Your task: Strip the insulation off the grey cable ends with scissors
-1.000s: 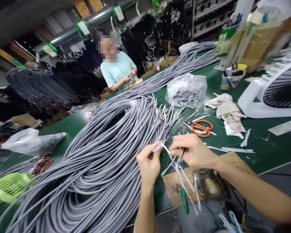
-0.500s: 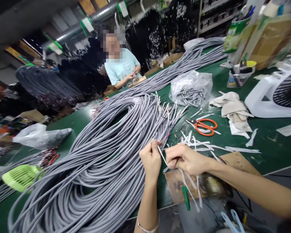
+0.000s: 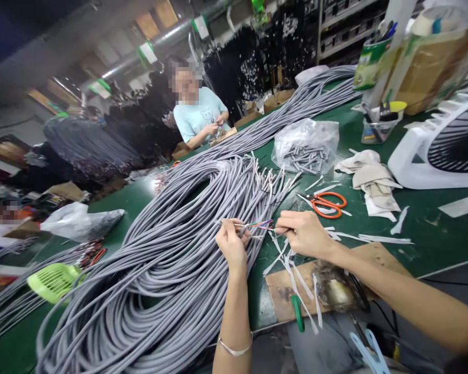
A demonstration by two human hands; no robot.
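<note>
My left hand point(image 3: 233, 243) is closed around the stripped end of a grey cable, over the edge of a large coil of grey cables point(image 3: 171, 244). Thin coloured wires point(image 3: 259, 224), red, blue and green among them, stick out from its fingers toward the right. My right hand point(image 3: 302, 232) pinches the tips of these wires, holding them roughly level. Below the hands, white strips point(image 3: 302, 283) lie across a brown board point(image 3: 276, 288) and hang past its front edge. Orange-handled scissors point(image 3: 330, 203) rest behind my right hand.
Behind the scissors are a clear bag of short grey pieces point(image 3: 306, 148), crumpled cloths point(image 3: 374, 174) and a white fan point(image 3: 417, 161). A green clip point(image 3: 297, 313) grips the board's edge. A light-green basket point(image 3: 52, 283) stands left. A co-worker point(image 3: 200, 114) sits across the table.
My right hand has risen from a white strip low by the board to the wire tips. The coloured wires now stretch out between both hands; the left hand has shifted slightly left.
</note>
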